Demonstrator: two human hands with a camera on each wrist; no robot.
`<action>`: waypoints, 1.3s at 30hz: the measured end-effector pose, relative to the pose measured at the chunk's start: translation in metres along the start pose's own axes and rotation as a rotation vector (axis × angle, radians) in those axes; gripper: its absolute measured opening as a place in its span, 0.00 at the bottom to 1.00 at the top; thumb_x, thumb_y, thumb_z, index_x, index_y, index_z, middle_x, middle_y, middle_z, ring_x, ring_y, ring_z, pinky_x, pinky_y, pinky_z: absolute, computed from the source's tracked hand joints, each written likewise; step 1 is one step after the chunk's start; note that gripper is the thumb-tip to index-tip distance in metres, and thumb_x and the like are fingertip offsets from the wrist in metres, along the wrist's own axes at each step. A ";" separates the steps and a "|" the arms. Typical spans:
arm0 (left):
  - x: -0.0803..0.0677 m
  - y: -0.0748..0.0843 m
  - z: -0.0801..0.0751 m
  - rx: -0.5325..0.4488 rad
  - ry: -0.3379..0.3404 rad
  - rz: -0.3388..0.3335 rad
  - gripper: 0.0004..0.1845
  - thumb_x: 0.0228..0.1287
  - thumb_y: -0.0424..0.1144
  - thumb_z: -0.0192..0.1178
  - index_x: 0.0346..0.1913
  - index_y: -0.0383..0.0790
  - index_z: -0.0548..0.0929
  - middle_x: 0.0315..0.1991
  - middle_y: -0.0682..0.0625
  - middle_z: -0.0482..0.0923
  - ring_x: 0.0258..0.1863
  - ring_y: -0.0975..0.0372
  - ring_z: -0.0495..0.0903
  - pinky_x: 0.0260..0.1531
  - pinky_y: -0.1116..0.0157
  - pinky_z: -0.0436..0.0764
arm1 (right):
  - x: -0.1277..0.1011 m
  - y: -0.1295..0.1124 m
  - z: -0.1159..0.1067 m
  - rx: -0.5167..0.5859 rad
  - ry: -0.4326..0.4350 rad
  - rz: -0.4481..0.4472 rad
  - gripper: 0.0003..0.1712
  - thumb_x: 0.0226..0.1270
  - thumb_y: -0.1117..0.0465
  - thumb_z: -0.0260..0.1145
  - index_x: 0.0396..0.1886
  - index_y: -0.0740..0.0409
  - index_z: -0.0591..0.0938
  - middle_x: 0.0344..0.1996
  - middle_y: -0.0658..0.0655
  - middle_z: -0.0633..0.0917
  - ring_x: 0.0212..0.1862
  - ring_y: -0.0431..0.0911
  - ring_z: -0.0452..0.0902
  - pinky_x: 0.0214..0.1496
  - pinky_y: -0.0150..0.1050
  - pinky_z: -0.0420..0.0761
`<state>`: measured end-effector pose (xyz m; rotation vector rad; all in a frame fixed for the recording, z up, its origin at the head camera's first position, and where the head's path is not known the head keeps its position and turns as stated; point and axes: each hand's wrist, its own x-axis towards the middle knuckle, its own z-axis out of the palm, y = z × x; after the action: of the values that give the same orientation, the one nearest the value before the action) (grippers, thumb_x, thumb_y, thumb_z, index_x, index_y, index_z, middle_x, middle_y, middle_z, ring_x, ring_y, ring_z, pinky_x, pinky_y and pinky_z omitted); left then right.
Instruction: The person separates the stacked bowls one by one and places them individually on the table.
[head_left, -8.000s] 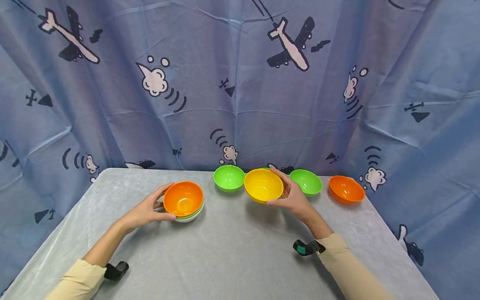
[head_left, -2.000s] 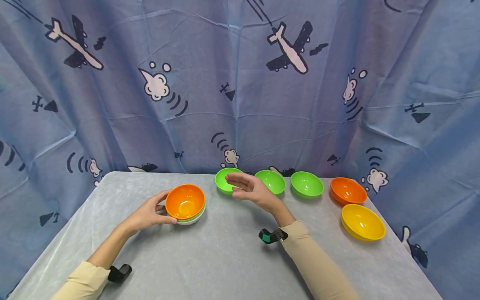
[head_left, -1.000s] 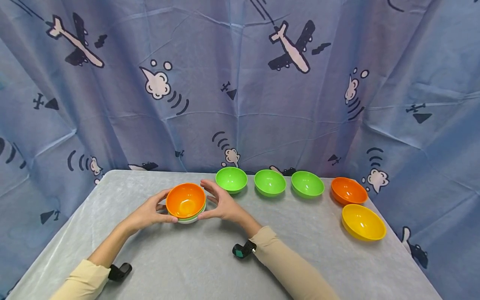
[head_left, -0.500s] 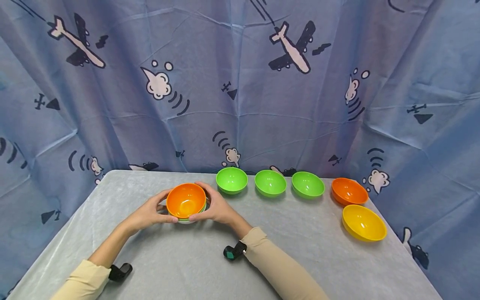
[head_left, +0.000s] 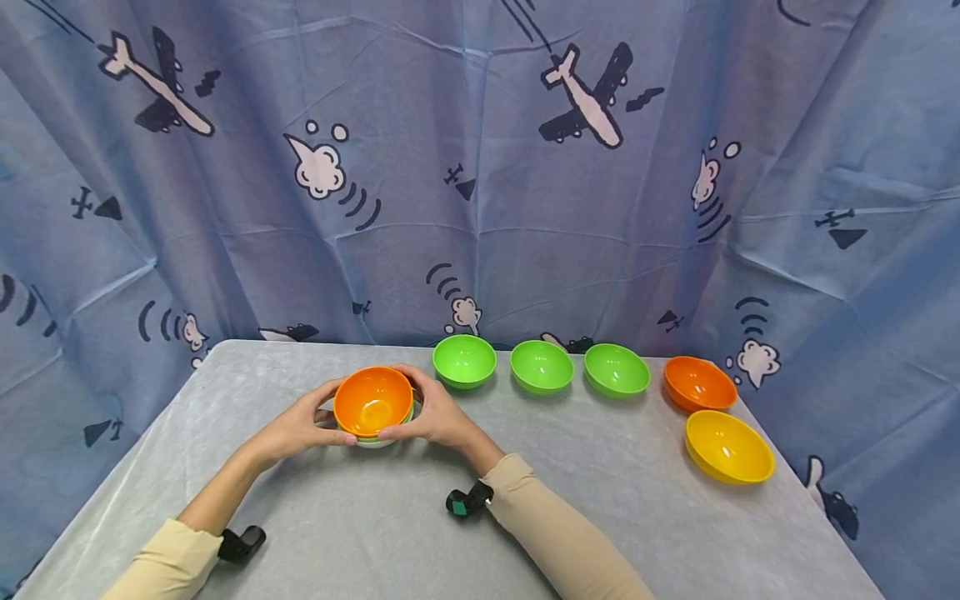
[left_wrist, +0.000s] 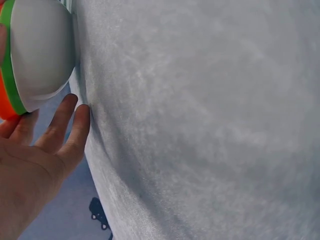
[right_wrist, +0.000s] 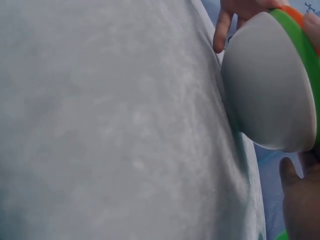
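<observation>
A stack of bowls (head_left: pixel 372 404) stands at the table's left middle: orange on top, green under it, white at the bottom. My left hand (head_left: pixel 311 419) grips its left side, thumb at the front rim. My right hand (head_left: pixel 430 414) cups its right side, thumb in front and fingers curled behind. The left wrist view shows the white bowl (left_wrist: pixel 42 55) with the green and orange rims beside my left hand (left_wrist: pixel 35 160). From the right wrist, the white bowl (right_wrist: pixel 270 85) appears between fingers of both hands.
Three green bowls (head_left: pixel 464 360) (head_left: pixel 542 365) (head_left: pixel 617 369) line the back edge of the grey table (head_left: pixel 480 533). An orange bowl (head_left: pixel 699 383) and a yellow bowl (head_left: pixel 727 446) sit at the right edge. A blue printed curtain hangs behind.
My right hand set the yellow bowl down at the right, then moved left past the green bowls and took hold of the stack's right side. My left hand stayed on the stack.
</observation>
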<state>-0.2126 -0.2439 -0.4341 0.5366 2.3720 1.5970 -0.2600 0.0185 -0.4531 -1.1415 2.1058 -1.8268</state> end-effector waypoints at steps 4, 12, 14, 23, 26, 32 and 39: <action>0.001 -0.001 0.000 0.007 -0.003 -0.006 0.52 0.58 0.36 0.77 0.78 0.28 0.54 0.74 0.30 0.57 0.63 0.35 0.72 0.55 0.49 0.79 | -0.001 -0.014 -0.001 0.015 -0.006 0.001 0.51 0.46 0.74 0.81 0.71 0.72 0.67 0.63 0.65 0.76 0.62 0.51 0.74 0.69 0.51 0.68; 0.001 -0.001 0.000 0.014 0.000 -0.014 0.52 0.58 0.36 0.77 0.78 0.29 0.55 0.74 0.30 0.57 0.63 0.35 0.72 0.54 0.50 0.80 | 0.003 0.008 -0.002 0.004 0.017 0.003 0.52 0.46 0.73 0.83 0.72 0.62 0.68 0.63 0.55 0.77 0.63 0.44 0.73 0.70 0.44 0.68; 0.002 -0.001 0.000 0.015 -0.001 -0.011 0.52 0.58 0.36 0.77 0.78 0.29 0.55 0.74 0.30 0.57 0.63 0.36 0.72 0.54 0.50 0.80 | 0.004 0.011 -0.002 0.005 0.019 0.001 0.52 0.45 0.72 0.83 0.72 0.60 0.69 0.63 0.52 0.77 0.63 0.43 0.73 0.70 0.43 0.68; 0.000 -0.004 -0.001 -0.008 -0.007 0.000 0.49 0.59 0.35 0.76 0.77 0.29 0.57 0.73 0.29 0.59 0.63 0.35 0.72 0.56 0.49 0.79 | 0.006 0.006 -0.003 0.029 0.032 -0.007 0.51 0.46 0.71 0.83 0.71 0.61 0.69 0.62 0.51 0.78 0.63 0.44 0.73 0.71 0.41 0.66; 0.000 -0.004 -0.001 0.007 -0.012 0.001 0.49 0.59 0.36 0.76 0.77 0.29 0.57 0.72 0.30 0.60 0.61 0.37 0.74 0.56 0.49 0.79 | 0.006 0.002 -0.005 0.054 0.050 0.001 0.50 0.47 0.72 0.83 0.71 0.61 0.69 0.62 0.52 0.77 0.64 0.44 0.73 0.71 0.40 0.65; 0.000 -0.004 -0.002 0.027 -0.023 0.016 0.51 0.59 0.35 0.76 0.78 0.28 0.54 0.74 0.30 0.58 0.59 0.40 0.76 0.56 0.50 0.79 | 0.006 -0.005 -0.010 0.133 0.091 -0.005 0.49 0.50 0.75 0.80 0.73 0.63 0.68 0.64 0.57 0.75 0.65 0.48 0.72 0.70 0.41 0.67; 0.000 -0.005 -0.001 0.010 -0.022 0.013 0.52 0.58 0.33 0.77 0.78 0.27 0.53 0.75 0.29 0.54 0.62 0.37 0.73 0.56 0.51 0.79 | 0.001 -0.015 -0.019 0.205 0.107 0.004 0.52 0.48 0.79 0.78 0.75 0.66 0.65 0.67 0.62 0.73 0.66 0.51 0.71 0.69 0.42 0.68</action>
<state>-0.2135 -0.2463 -0.4382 0.5695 2.3659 1.5773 -0.2646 0.0335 -0.4340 -1.0102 1.9157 -2.0878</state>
